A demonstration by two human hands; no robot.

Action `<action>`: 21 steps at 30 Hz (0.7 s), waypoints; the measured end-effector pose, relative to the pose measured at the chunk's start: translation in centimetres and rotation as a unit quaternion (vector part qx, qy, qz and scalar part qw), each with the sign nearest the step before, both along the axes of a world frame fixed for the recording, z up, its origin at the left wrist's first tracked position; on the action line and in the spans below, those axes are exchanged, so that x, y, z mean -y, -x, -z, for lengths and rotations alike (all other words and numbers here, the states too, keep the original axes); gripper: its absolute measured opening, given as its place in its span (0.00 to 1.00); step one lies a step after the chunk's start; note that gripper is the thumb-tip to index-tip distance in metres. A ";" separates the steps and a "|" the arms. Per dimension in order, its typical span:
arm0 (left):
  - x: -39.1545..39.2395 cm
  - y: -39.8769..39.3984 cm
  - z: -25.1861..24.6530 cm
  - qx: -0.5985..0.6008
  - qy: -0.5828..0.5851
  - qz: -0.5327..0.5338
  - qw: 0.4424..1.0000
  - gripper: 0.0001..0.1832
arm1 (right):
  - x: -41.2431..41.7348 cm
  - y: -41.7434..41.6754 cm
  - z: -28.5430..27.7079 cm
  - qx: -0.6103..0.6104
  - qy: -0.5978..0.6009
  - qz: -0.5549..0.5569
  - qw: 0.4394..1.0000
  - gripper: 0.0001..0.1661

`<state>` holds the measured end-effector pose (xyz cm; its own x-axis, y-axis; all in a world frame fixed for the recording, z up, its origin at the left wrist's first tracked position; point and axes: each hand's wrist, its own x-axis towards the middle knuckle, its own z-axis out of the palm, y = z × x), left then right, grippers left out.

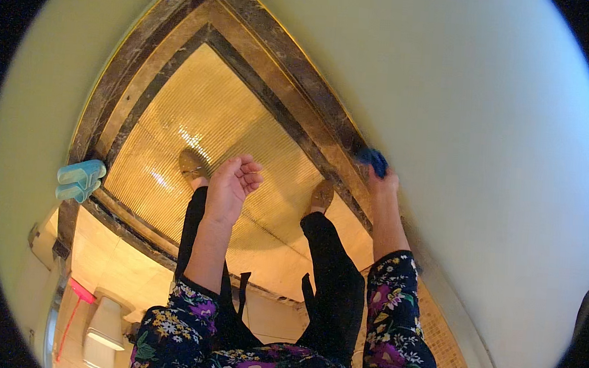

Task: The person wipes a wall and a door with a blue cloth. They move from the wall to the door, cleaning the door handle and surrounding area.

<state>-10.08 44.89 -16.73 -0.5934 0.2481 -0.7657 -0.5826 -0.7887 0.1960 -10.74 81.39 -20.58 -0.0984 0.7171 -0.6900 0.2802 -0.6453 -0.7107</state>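
My right hand [383, 180] is closed around a crumpled dark blue cloth [374, 161], which lies against the dark marble skirting [325, 92] at the foot of the pale wall on the right. Palm partly upward with its fingers curled, my left hand [234, 183] hangs over the ribbed floor [247, 130], away from the cloth, and nothing shows in it. Below the hands, my two brown shoes [192, 163] stand apart on the ribbed floor.
Pale blue slippers [81, 178] rest at the left edge by the marble border. Beyond a curved marble kerb [139, 235] at lower left are a white toilet [105, 324] and a pink squeegee [82, 291] with a long handle. Pale walls rise on both sides of the corner.
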 end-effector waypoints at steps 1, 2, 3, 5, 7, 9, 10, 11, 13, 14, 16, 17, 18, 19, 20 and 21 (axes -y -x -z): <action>0.3 -0.1 -0.1 -0.005 0.006 -0.009 1.000 0.13 | 3.1 2.8 0.4 -0.026 0.052 -0.019 0.998 0.16; 0.2 0.2 -0.4 -0.002 -0.006 -0.011 1.000 0.13 | 4.0 4.9 1.1 -0.040 0.061 -0.090 0.993 0.17; 0.3 0.3 -0.5 0.002 -0.012 -0.015 1.000 0.13 | 5.4 7.0 2.3 -0.053 0.077 -0.164 0.982 0.17; 1.2 0.0 -0.4 0.009 -0.008 -0.040 0.999 0.12 | 13.3 13.3 1.2 -0.104 0.185 -0.106 0.971 0.17; 1.1 0.5 -0.6 0.003 -0.022 -0.051 0.998 0.13 | 18.5 18.5 -0.7 -0.140 0.152 -0.142 0.968 0.14; 2.1 0.2 -0.4 0.014 -0.013 -0.083 0.996 0.13 | 24.4 22.7 -2.2 -0.182 0.168 -0.234 0.940 0.12; 2.3 0.2 -0.2 0.014 -0.017 -0.096 0.995 0.13 | 26.0 23.9 -3.8 -0.199 0.170 -0.264 0.928 0.12; 2.4 0.0 0.2 0.013 -0.018 -0.109 0.994 0.13 | 27.8 25.1 -5.5 -0.216 0.174 -0.294 0.915 0.12; 2.7 -0.7 1.0 0.010 -0.023 -0.136 0.990 0.13 | 30.5 26.7 -7.7 -0.231 0.134 -0.365 0.892 0.12; 3.0 -1.1 1.3 0.019 -0.023 -0.144 0.989 0.13 | 31.6 27.1 -8.6 -0.227 0.091 -0.404 0.881 0.12; 3.4 -1.6 1.7 0.035 -0.027 -0.155 0.987 0.13 | 32.6 28.5 -10.3 -0.216 0.001 -0.477 0.852 0.12; 3.7 -2.0 1.8 0.037 -0.028 -0.164 0.985 0.13 | 33.2 29.4 -10.9 -0.220 -0.051 -0.497 0.838 0.12; 4.1 -2.2 2.1 0.039 -0.028 -0.172 0.984 0.13 | 34.2 30.2 -11.9 -0.226 -0.102 -0.513 0.822 0.12; 4.7 -2.3 2.2 0.043 -0.026 -0.180 0.982 0.12 | 35.8 30.5 -13.1 -0.230 -0.150 -0.527 0.804 0.12; 5.2 -2.3 2.4 0.038 -0.025 -0.191 0.981 0.12 | 37.2 30.9 -14.5 -0.263 -0.182 -0.577 0.751 0.11; 5.7 -2.3 2.5 0.031 -0.023 -0.198 0.979 0.12 | 39.2 31.3 -15.9 -0.304 -0.214 -0.581 0.724 0.11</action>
